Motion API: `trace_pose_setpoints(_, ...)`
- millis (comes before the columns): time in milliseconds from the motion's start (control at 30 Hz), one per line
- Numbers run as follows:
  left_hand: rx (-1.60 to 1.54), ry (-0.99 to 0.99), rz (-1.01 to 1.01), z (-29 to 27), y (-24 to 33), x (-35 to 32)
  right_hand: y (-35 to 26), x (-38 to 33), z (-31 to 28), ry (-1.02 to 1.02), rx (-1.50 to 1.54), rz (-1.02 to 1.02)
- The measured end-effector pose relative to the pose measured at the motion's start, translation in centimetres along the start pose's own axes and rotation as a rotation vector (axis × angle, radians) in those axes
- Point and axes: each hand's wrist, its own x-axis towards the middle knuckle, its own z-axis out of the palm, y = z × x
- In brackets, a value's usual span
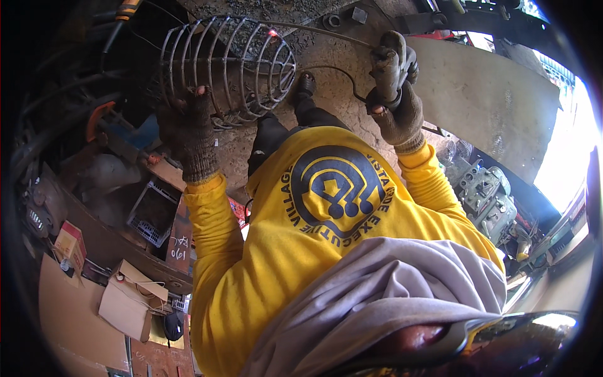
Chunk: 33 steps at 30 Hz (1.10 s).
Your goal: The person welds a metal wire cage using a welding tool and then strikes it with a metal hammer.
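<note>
A cage of curved metal rods (pixel 227 60), rounded at its right end, is at the upper left. My left hand (pixel 188 129), in a dark knitted glove with bare fingertips, closes on its near left edge. My right hand (pixel 402 116), gloved likewise, is wrapped round a welding electrode holder (pixel 391 60) to the right of the cage. From the holder a thin welding rod (pixel 323 32) reaches left to the cage's far side. A red-hot spot (pixel 272 33) glows where rod and cage meet. The holder's cable (pixel 342 70) loops down from my right hand.
A large metal sheet (pixel 487 103) lies to the right, with a grey machine casting (pixel 488 195) nearer me. At the left are a plastic crate (pixel 149 217) and a cardboard box (pixel 130 301). An orange-handled tool (pixel 127 10) is at the far left.
</note>
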Motion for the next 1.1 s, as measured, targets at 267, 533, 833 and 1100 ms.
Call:
trace_pose_setpoints(267,-0.111,0.025,-0.008,0.2,1.1,0.0,-0.5,0.4,-0.2,-0.020,-0.059,-0.004)
trace_pose_setpoints(533,-0.088,-0.014,0.087,0.4,0.1,0.6,-0.5,0.3,-0.1,0.013,-0.044,0.001)
trace_pose_setpoints(833,-0.230,-0.005,0.071,0.2,0.2,0.1,-0.8,0.7,-0.2,0.005,-0.161,-0.113)
trace_pose_setpoints(1100,-0.244,-0.035,-0.016,0.1,-0.8,0.0,-1.3,0.9,-0.3,-0.025,-0.125,-0.081)
